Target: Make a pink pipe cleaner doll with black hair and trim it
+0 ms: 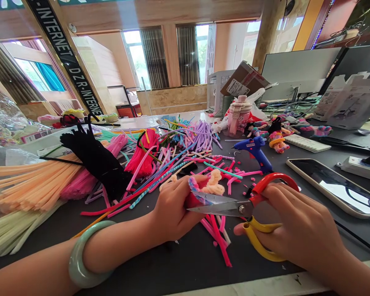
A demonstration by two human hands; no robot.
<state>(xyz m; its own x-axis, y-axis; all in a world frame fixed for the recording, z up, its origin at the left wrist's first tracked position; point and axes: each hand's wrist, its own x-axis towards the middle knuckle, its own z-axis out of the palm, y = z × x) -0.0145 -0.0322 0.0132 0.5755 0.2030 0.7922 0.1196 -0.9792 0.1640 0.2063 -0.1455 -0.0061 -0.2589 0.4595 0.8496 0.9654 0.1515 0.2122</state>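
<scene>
My left hand (pixel 177 207) is closed around a small fuzzy figure (pixel 214 183) made of bent pipe cleaners, peach, pink and blue. Much of it is hidden by my fingers. In my right hand (pixel 308 222) is a pair of scissors (pixel 242 209) with one red and one yellow handle. Its blades are parted a little and reach to the pink and blue edge of the figure; whether they touch it I cannot tell. Beneath my hands lie cut pink pipe cleaners (pixel 218 238). A green bangle (pixel 77 263) circles my left wrist.
Bundles of peach (pixel 43 181), black (pixel 95 156) and hot pink pipe cleaners (pixel 144 150) cover the left. Behind my hands lies a blue glue gun (pixel 255 150). A phone (pixel 342 185) is at the right, with a pink bottle (pixel 239 117) and finished fuzzy dolls (pixel 279 135) farther back.
</scene>
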